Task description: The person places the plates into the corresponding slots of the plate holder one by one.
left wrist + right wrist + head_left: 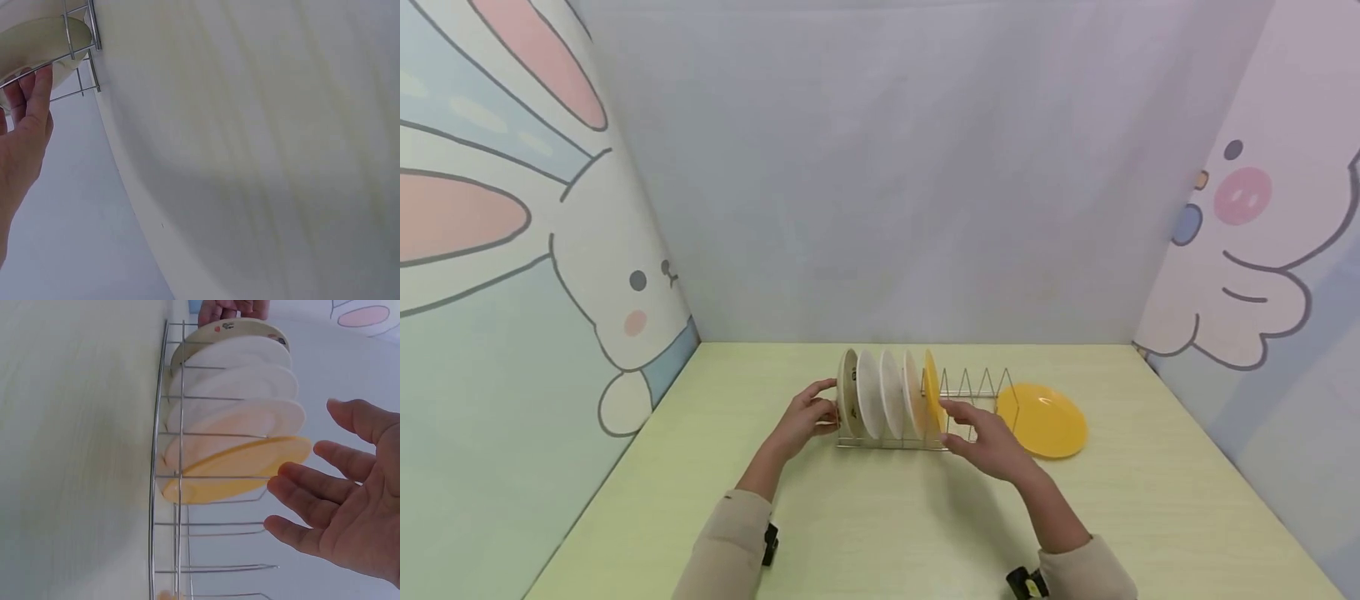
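A wire dish rack [972, 393] holds several plates on edge in its left half. From the left come a beige patterned plate [849, 393], two white plates [869, 393], a pale peach-tinted plate [913, 396] and a yellow plate [932, 392], which leans in its slot. My left hand [805, 419] grips the rack's left end, fingertips at the end wire beside the patterned plate. Beside the yellow plate is my right hand [988, 442], its fingers spread and the palm toward the rack. In the right wrist view, nothing lies within this hand's fingers [306, 487].
Another yellow plate [1051, 421] lies flat on the pale wood-look table [880, 517], just off the rack's right end. A grey curtain-like backdrop [880, 183] stands behind the table. Cartoon-printed panels [617, 283] flank both sides.
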### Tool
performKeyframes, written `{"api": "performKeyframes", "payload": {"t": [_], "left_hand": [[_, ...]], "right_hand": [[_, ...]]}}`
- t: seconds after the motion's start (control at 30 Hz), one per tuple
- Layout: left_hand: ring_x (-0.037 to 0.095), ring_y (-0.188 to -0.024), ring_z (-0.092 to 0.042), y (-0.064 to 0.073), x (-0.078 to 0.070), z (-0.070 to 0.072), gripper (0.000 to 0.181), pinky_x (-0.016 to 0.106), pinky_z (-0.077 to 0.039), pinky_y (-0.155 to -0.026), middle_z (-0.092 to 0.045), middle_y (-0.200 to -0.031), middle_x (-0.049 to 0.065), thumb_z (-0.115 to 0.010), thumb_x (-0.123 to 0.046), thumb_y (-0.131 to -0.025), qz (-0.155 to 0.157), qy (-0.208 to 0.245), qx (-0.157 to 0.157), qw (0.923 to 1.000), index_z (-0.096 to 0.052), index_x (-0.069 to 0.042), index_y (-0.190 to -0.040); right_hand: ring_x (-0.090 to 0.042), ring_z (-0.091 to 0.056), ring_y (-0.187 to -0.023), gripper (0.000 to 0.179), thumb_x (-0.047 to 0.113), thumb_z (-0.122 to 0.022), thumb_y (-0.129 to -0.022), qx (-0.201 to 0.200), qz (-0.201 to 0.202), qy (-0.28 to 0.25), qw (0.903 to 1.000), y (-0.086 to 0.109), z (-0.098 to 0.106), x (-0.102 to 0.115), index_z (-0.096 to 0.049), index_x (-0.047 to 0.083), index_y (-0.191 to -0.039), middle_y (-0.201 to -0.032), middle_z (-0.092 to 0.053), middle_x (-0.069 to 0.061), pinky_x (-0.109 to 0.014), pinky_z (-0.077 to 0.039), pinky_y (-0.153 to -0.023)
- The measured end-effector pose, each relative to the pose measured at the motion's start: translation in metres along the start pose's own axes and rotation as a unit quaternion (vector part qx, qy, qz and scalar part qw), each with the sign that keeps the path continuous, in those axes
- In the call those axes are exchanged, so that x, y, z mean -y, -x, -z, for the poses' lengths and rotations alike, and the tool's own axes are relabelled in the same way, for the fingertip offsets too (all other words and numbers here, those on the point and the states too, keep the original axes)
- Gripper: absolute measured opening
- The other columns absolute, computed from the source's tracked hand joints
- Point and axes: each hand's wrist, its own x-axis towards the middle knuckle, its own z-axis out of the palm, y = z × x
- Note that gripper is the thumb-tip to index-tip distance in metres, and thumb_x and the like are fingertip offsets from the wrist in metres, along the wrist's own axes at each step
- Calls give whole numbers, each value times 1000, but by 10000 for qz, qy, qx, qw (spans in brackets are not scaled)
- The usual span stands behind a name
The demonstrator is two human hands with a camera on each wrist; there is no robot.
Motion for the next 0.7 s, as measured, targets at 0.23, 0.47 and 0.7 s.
{"api": "performKeyframes", "payload": {"t": [0.23,0.47,0.7], "left_hand": [[26,-82,-60,0,-1,0,50,43,-51,-78,-60,-89,10,-46,1,-88,18,-40,7,10000,-40,-6,-137],[25,-80,-61,-2,-1,1,43,42,-53,-75,-60,-85,11,-46,-2,-93,-44,-91,-81,9999,-43,-5,-135],[25,-78,-63,-3,-1,-4,39,42,-53,-73,-60,-86,12,-46,-4,-95,-210,-324,-191,9991,-45,-4,-133]], "right_hand": [[-35,-49,-115,58,37,-65,-87,760,126,164,9969,13,23,-12,-49,9,-135,-131,-51,-11,-54,-43,-87],[-35,-49,-115,60,40,-64,-87,864,87,230,9960,23,36,-21,-48,9,-136,-131,-51,-13,-53,-43,-88],[-39,-49,-114,57,32,-64,-88,562,133,-91,9983,34,50,-29,-48,1,-134,-134,-48,-15,-62,-39,-87]]}}
